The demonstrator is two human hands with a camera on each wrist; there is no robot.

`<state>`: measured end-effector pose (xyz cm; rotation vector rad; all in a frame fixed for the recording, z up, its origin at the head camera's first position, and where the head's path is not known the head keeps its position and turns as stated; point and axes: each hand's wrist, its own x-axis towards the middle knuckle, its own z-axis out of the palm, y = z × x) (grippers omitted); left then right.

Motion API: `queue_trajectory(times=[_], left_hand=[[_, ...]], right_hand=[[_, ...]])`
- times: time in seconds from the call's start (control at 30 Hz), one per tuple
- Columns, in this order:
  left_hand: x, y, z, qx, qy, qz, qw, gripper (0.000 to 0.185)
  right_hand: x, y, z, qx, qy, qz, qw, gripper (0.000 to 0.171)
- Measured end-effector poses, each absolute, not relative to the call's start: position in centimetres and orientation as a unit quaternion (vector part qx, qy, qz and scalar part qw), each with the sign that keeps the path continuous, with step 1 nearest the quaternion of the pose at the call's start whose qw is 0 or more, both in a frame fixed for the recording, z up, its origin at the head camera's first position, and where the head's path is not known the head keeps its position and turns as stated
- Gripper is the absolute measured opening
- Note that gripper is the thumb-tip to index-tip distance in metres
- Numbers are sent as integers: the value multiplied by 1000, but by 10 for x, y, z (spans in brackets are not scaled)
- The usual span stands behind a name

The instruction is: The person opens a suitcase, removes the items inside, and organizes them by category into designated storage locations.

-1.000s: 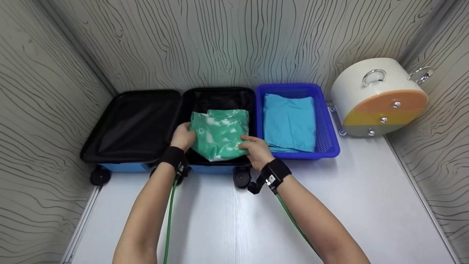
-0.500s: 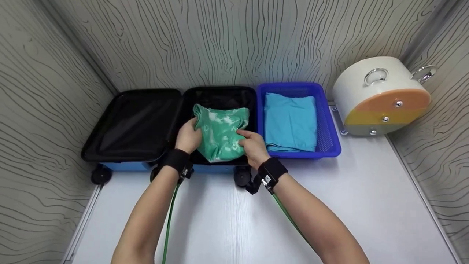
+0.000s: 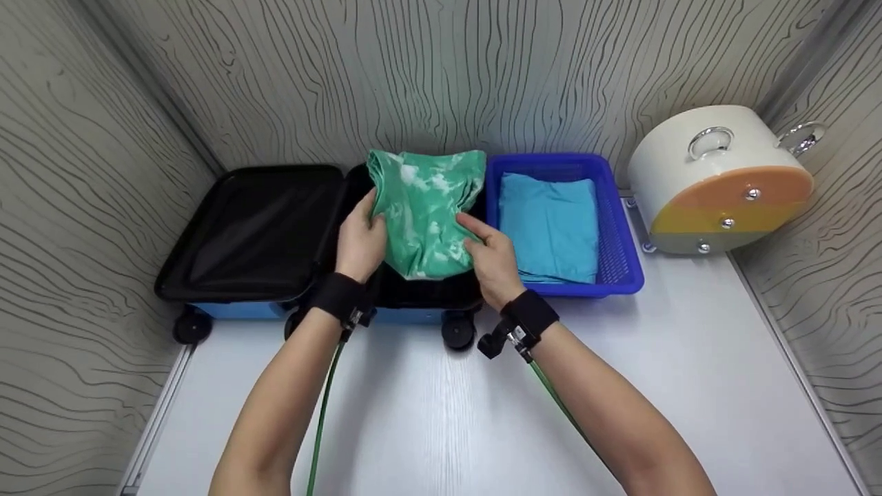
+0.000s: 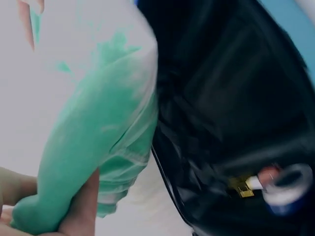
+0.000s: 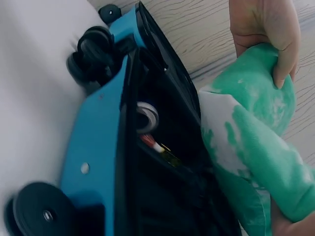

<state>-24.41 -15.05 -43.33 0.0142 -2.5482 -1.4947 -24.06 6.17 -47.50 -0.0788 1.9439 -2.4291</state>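
Observation:
A folded green-and-white tie-dye cloth point(image 3: 427, 213) is held up over the right half of an open suitcase point(image 3: 248, 234). My left hand point(image 3: 362, 238) grips its left edge, the thumb on the near side and folded layers in the grasp. At the lower right side, my right hand point(image 3: 493, 262) pinches the fabric between thumb and fingers. Beneath it, the black-lined compartment shows a round ring-shaped white item point(image 4: 290, 191) and a small red, white and yellow item point(image 5: 157, 147); both are blurred. The cloth's underside sags in the left wrist view.
Right of the suitcase stands a blue plastic basket point(image 3: 617, 234) holding folded light-blue cloth point(image 3: 549, 227). A cream drum-shaped box point(image 3: 723, 179) with coloured drawer fronts and metal handles sits at the right. Patterned walls enclose the white table point(image 3: 427, 413).
Both hands have lifted the green-and-white cloth up and away from me, out of the suitcase's right half. Its left edge has folded over into the left hand's grasp.

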Motion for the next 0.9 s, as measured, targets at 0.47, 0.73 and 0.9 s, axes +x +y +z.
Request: queue_trajectory(times=[0.47,0.73,0.9], left_hand=[[-277,-43,-463,-45,-802,-591,75,54],[-288,15,-489,-48,-779,-624,34,55],[-293,37,-506,-46,-774,-631,-13,55]], right_hand=[[-253,158,-476,16,686,-717,-121,42],[-261,209,-489,43,726,-672,-141,44],[-265,235,-514,46,780,-608,-139,44]])
